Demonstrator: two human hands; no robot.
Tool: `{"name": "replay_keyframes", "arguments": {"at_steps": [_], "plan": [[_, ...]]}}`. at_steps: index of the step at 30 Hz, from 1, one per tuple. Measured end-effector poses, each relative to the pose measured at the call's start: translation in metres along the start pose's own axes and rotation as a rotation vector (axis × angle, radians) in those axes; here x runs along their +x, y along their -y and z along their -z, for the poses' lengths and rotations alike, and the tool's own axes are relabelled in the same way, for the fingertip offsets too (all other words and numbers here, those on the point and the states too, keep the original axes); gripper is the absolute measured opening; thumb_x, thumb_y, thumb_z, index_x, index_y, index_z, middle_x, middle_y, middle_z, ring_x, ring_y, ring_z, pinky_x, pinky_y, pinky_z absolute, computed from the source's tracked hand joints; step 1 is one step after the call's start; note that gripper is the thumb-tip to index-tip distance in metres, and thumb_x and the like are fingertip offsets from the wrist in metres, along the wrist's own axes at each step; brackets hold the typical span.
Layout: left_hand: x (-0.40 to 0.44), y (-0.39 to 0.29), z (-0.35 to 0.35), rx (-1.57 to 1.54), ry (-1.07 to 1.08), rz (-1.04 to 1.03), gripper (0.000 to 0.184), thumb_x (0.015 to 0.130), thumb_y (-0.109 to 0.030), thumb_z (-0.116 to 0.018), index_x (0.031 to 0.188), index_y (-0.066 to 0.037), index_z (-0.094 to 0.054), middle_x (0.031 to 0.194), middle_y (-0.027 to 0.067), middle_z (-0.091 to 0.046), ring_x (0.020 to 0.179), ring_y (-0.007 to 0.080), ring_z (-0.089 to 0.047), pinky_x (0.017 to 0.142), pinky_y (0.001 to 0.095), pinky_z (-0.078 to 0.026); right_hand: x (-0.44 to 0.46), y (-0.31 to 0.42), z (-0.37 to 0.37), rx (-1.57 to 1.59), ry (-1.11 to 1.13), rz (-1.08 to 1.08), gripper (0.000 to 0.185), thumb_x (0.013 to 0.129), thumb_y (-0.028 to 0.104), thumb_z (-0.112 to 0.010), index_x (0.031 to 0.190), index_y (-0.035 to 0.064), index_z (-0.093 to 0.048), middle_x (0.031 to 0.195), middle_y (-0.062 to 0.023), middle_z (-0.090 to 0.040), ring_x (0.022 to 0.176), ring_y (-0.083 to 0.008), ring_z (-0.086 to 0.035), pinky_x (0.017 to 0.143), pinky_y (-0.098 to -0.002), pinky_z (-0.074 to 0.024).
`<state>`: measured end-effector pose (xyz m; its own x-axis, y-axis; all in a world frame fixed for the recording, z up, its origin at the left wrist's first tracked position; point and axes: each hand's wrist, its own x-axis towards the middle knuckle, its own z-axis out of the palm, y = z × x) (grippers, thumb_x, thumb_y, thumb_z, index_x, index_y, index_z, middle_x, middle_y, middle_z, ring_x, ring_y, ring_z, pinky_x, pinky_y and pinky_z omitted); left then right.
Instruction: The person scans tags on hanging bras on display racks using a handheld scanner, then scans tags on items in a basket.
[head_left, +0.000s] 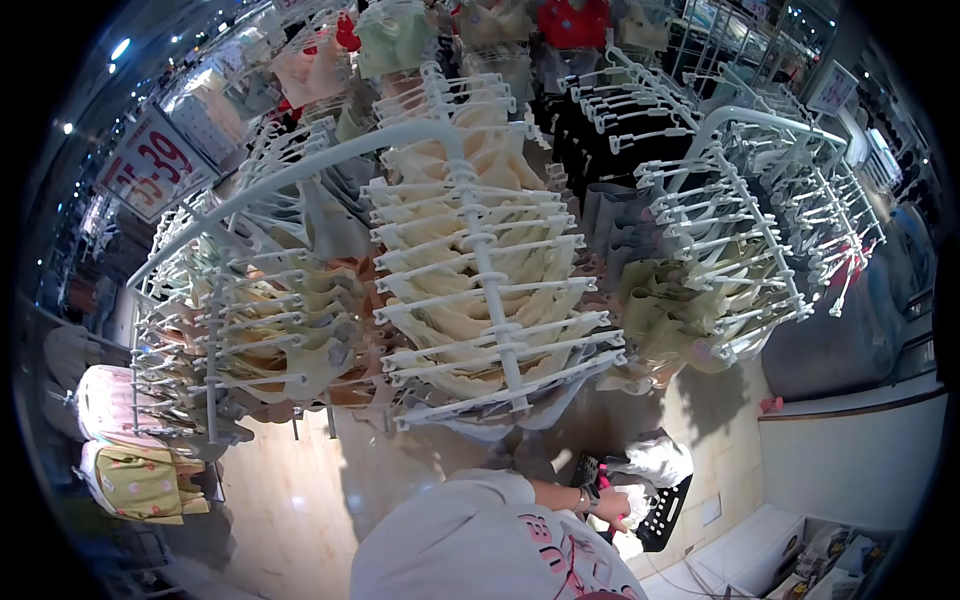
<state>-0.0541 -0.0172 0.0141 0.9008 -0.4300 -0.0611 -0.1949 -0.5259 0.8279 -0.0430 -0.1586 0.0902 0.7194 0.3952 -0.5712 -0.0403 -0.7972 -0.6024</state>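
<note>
My left hand (612, 506), with a dark band at its wrist, reaches low across the front of my white printed shirt. Its fingers are closed on a white lacy garment (636, 500) over a black perforated basket (660, 522). Another white bundle (660, 460) lies at the basket's upper edge. Small pink parts show close to the hand, too small to make out. My right hand is not in view.
Cream bras (480, 260) hang on a white rack arm (500, 340) straight ahead. More racks stand left and right, with olive garments (665, 300) at the right. A price sign (157, 163) is at upper left. A white counter (860, 440) stands right of the basket.
</note>
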Motion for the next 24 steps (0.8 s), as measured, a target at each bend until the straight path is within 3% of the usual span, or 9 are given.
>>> {"name": "replay_keyframes", "arguments": {"at_steps": [13, 18, 24], "plan": [[-0.008, 0.005, 0.004, -0.023, 0.010, 0.059, 0.048, 0.078, -0.054, -0.063, 0.072, -0.007, -0.066, 0.076, 0.0096, -0.064, 0.082, 0.0299, -0.060, 0.063, 0.0438, -0.046, -0.012, -0.003, -0.008, 0.030, -0.024, -0.024, 0.046, 0.081, 0.011, -0.069, 0.124, 0.0064, -0.053, 0.111, -0.0131, -0.059, 0.095, -0.0212, -0.063, 0.080, -0.0309, -0.0512], [-0.013, 0.007, -0.006, -0.055, 0.007, 0.090, 0.049, 0.075, -0.057, -0.063, 0.078, -0.009, -0.069, 0.078, 0.0151, -0.063, 0.084, 0.0324, -0.061, 0.065, 0.0462, -0.048, -0.021, -0.005, -0.012, 0.028, -0.023, -0.037, 0.047, 0.081, 0.011, -0.069, 0.124, 0.0063, -0.053, 0.112, -0.0131, -0.059, 0.095, -0.0212, -0.062, 0.080, -0.0308, -0.0512], [-0.022, 0.003, -0.003, -0.071, 0.010, 0.111, 0.047, 0.076, -0.056, -0.063, 0.077, -0.009, -0.069, 0.078, 0.0132, -0.064, 0.085, 0.0302, -0.060, 0.064, 0.0446, -0.047, -0.026, -0.006, -0.015, 0.029, -0.029, -0.045, 0.047, 0.081, 0.011, -0.070, 0.124, 0.0062, -0.053, 0.112, -0.0132, -0.058, 0.095, -0.0212, -0.062, 0.080, -0.0307, -0.0512]]}}
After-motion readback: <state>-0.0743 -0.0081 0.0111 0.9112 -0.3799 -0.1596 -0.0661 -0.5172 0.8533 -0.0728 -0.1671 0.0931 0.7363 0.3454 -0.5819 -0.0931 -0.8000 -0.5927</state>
